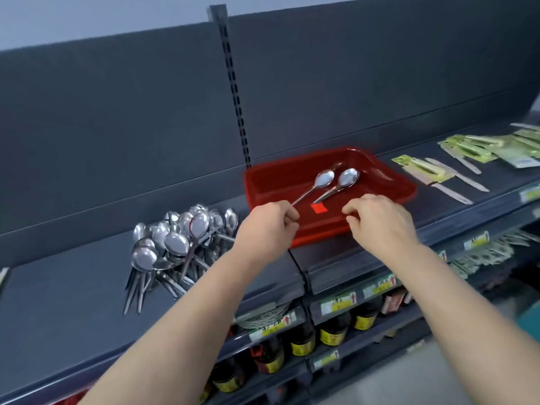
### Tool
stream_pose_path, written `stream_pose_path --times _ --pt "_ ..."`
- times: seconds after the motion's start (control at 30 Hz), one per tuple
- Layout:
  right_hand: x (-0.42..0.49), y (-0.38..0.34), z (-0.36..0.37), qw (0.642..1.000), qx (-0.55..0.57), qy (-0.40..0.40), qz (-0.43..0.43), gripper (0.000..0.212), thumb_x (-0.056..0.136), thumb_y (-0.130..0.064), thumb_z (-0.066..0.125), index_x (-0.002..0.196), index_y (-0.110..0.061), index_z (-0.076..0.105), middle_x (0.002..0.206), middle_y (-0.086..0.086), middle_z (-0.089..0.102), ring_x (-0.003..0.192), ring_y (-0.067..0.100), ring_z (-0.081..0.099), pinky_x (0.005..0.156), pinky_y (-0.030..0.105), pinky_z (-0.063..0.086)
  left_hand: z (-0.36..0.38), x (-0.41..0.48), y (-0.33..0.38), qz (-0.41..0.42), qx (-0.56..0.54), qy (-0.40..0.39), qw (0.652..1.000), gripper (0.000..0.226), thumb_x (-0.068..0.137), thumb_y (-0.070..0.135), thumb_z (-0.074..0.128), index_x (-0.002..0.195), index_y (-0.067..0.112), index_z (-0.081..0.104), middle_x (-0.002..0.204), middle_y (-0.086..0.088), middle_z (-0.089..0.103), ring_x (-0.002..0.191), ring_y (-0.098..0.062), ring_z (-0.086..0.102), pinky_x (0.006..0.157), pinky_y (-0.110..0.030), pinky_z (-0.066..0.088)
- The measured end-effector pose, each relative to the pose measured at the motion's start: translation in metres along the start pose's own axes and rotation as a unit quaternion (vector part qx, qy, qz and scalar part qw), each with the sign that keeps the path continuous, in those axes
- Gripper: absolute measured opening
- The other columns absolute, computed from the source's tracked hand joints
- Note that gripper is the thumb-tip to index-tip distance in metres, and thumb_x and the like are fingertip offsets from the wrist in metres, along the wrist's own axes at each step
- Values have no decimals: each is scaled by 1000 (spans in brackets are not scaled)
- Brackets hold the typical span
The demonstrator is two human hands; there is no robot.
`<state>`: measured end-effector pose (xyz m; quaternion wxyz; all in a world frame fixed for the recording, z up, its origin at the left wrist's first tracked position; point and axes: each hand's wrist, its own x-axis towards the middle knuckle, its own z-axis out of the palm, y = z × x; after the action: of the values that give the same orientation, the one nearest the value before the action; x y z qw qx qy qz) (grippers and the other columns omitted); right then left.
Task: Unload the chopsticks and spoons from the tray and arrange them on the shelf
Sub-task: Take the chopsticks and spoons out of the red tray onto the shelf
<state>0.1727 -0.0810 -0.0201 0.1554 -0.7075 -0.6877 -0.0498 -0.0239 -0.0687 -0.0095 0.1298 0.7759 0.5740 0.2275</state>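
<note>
- Step in hand: unloading of spoons from the red tray (274, 185), which stands on the top shelf (73, 287) against the back panel, just right of the slotted upright.
- Left grip (267, 222): clenched in a pinch on the handle end of the left spoon (323, 179). The bowl of that spoon points away from the person and lies over the tray floor. Whether the bowl rests on the floor or is already clear of it cannot be told.
- Right grip (380, 220): fingers loosely curled over the near part of the tray, nothing visibly held. Whether it touches the tray rim beneath is hidden by the hand itself.
- Right spoon (348, 177): loose in the tray, just beside the pinched spoon and roughly parallel to it. Its handle end points toward the gap between the two hands, close to a small red sticker (319, 208) on the tray floor.
- A dark streak by the tray's far right wall is too blurred to identify.
- Spoon heap (178, 238): many spoons already on the shelf to the left of the tray, bowls mostly toward the back panel and handles fanned toward the front edge.
- No loose chopsticks are discernible in the tray. The green-carded packs (423, 171) further right on the shelf cannot be identified.
- Judged progress: late, since only two spoons plainly remain.
- Judged next move: carry the pinched spoon left to the heap and lay it bowl rearward, in line with its neighbours. The right grip is well placed to close on the remaining handle.
- Bottles (333, 328) and price labels (339, 302) occupy the lower shelves.
</note>
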Motion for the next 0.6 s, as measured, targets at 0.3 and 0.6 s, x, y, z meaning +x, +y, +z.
stream_pose_path --times 0.3,0.6 --pt "50 46 13 999 37 -7 19 22 96 -28 54 112 -33 67 109 -9 68 101 16 61 80 31 46 28 70 18 -10 44 -74 996 12 84 18 67 94 22 71 96 5 69 93 -15 63 83 -30 52" --pt "83 77 26 996 61 -13 61 18 92 -32 59 106 -38 68 103 -18 69 96 7 64 78 26 49 83 136 15 -4 158 -292 943 21 82 18 55 96 17 71 100 -4 71 96 -24 66 87 -37 54"
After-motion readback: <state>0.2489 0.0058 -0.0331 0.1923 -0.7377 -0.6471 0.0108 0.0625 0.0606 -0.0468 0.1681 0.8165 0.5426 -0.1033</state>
